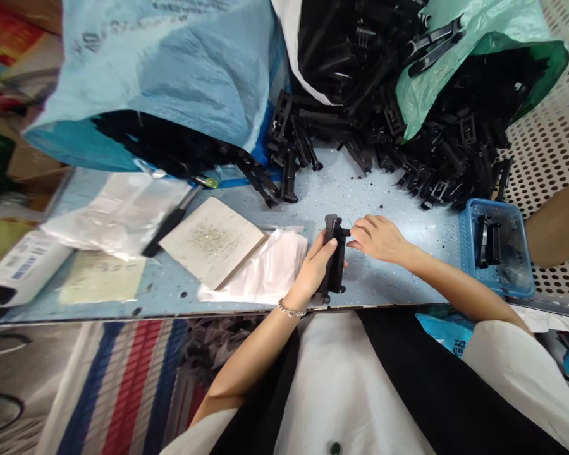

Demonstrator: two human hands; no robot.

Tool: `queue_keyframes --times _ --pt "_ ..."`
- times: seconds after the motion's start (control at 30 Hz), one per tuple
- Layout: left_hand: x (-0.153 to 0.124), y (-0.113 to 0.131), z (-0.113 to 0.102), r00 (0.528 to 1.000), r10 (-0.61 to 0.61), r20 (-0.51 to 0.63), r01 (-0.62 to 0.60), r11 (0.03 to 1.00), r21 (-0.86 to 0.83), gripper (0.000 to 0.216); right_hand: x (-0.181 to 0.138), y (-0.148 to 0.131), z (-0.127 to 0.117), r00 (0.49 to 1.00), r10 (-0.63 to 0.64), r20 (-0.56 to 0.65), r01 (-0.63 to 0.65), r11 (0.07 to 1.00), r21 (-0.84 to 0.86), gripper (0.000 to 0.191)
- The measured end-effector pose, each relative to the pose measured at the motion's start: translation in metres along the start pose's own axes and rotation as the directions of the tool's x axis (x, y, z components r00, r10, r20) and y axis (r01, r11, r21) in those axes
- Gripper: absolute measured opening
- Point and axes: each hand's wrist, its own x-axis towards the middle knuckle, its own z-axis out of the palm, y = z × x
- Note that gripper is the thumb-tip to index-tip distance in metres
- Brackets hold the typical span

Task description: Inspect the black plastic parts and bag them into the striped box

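My left hand (314, 265) is closed around a long black plastic part (333, 259), held upright near the table's front edge. At the part's upper right side, my right hand (377, 239) pinches a small black piece (345, 232) between thumb and fingers. That piece meets the long part, but whether it is joined to it I cannot tell. Left of my left hand lies a stack of clear plastic bags (270, 262), partly under a square pale board (212, 240) with specks on it.
A blue bag (171, 69) and a green bag (483, 38) spill black parts (360, 120) across the table's back. At the right stands a blue basket (521, 253) holding black parts. Plastic wrapping (118, 208) and a white box (23, 268) lie left. Another person's limb shows at far right.
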Motion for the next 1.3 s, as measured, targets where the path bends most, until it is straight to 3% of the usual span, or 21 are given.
queue_keyframes --times 0.07,0.17,0.23,0.27,0.33,0.4,0.47,0.53,0.57,0.6,0.67,0.73,0.77,0.83,0.9,0.97,1.03,1.07,1.13,1.2,1.3 --pt "0.0 0.002 -0.005 0.987 -0.117 0.107 0.116 0.993 0.013 0.063 0.005 0.012 -0.005 0.982 -0.19 0.001 0.19 0.979 -0.073 0.033" --pt "0.0 0.005 -0.01 0.926 -0.271 0.262 0.276 0.961 0.019 0.058 0.008 0.02 -0.015 0.911 -0.412 0.002 0.41 0.907 -0.094 0.033" --pt "-0.002 0.007 -0.009 0.889 -0.33 0.316 0.344 0.939 0.014 0.055 0.008 0.019 -0.016 0.875 -0.485 -0.01 0.482 0.871 -0.097 0.033" --pt "-0.004 0.007 -0.007 0.894 -0.323 0.311 0.335 0.942 0.014 0.054 0.008 0.018 -0.015 0.875 -0.484 -0.027 0.48 0.872 -0.096 0.034" --pt "-0.006 0.002 -0.003 0.95 -0.212 0.228 0.214 0.977 0.02 0.054 0.008 0.015 -0.008 0.912 -0.405 -0.067 0.401 0.914 -0.067 0.038" --pt "-0.005 -0.009 0.001 0.998 -0.015 0.061 0.011 0.998 0.061 0.053 0.012 0.017 0.004 0.96 -0.273 -0.063 0.276 0.961 0.034 0.042" --pt "0.004 -0.028 0.003 0.984 0.153 -0.095 -0.137 0.977 0.163 0.045 0.024 0.027 0.018 0.992 -0.122 0.0 0.12 0.975 0.186 0.043" --pt "0.016 -0.051 0.007 0.966 0.229 -0.121 -0.181 0.931 0.317 0.035 0.043 0.048 0.034 0.992 0.122 0.043 -0.129 0.956 0.262 0.038" --pt "0.022 -0.063 0.011 0.965 0.25 -0.084 -0.197 0.895 0.4 0.03 0.054 0.063 0.042 0.956 0.29 0.044 -0.292 0.923 0.252 0.035" --pt "0.027 -0.073 0.015 0.962 0.272 -0.027 -0.226 0.846 0.482 0.028 0.067 0.078 0.051 0.883 0.469 0.02 -0.463 0.862 0.207 0.033" --pt "0.034 -0.089 0.024 0.932 0.35 0.094 -0.33 0.709 0.623 0.032 0.089 0.11 0.067 0.694 0.72 0.009 -0.715 0.688 0.123 0.039" --pt "0.038 -0.095 0.03 0.882 0.444 0.158 -0.415 0.573 0.707 0.038 0.105 0.136 0.08 0.542 0.838 0.059 -0.838 0.533 0.118 0.045" --pt "0.041 -0.094 0.03 0.867 0.472 0.162 -0.432 0.546 0.718 0.038 0.108 0.144 0.083 0.491 0.866 0.093 -0.867 0.476 0.145 0.044" --pt "0.049 -0.083 0.026 0.876 0.466 0.123 -0.428 0.634 0.645 0.034 0.104 0.146 0.084 0.437 0.889 0.138 -0.89 0.405 0.211 0.038" --pt "0.062 -0.064 0.018 0.926 0.378 0.018 -0.353 0.846 0.4 0.036 0.087 0.126 0.079 0.476 0.875 0.089 -0.859 0.441 0.261 0.032" --pt "0.078 -0.039 0.012 0.968 0.233 -0.091 -0.234 0.972 0.001 0.048 0.061 0.085 0.07 0.603 0.796 -0.05 -0.757 0.592 0.277 0.03" --pt "0.091 -0.015 0.011 0.986 0.086 -0.141 -0.131 0.925 -0.356 0.055 0.033 0.035 0.059 0.752 0.645 -0.136 -0.596 0.754 0.278 0.03" --pt "0.094 -0.005 0.011 0.99 0.032 -0.136 -0.092 0.885 -0.457 0.055 0.02 0.011 0.053 0.819 0.555 -0.147 -0.503 0.817 0.28 0.029" --pt "0.091 0.01 0.013 0.995 -0.017 -0.096 -0.033 0.869 -0.494 0.053 0.001 -0.022 0.04 0.932 0.336 -0.133 -0.278 0.902 0.331 0.037" --pt "0.077 0.016 0.015 0.999 0.002 -0.042 -0.019 0.912 -0.41 0.052 -0.007 -0.03 0.028 0.949 0.272 -0.162 -0.188 0.897 0.4 0.044" --pt "0.048 0.015 0.018 0.995 0.065 0.073 -0.039 0.95 -0.309 0.05 -0.006 -0.004 0.018 0.904 0.353 -0.24 -0.252 0.896 0.366 0.041"
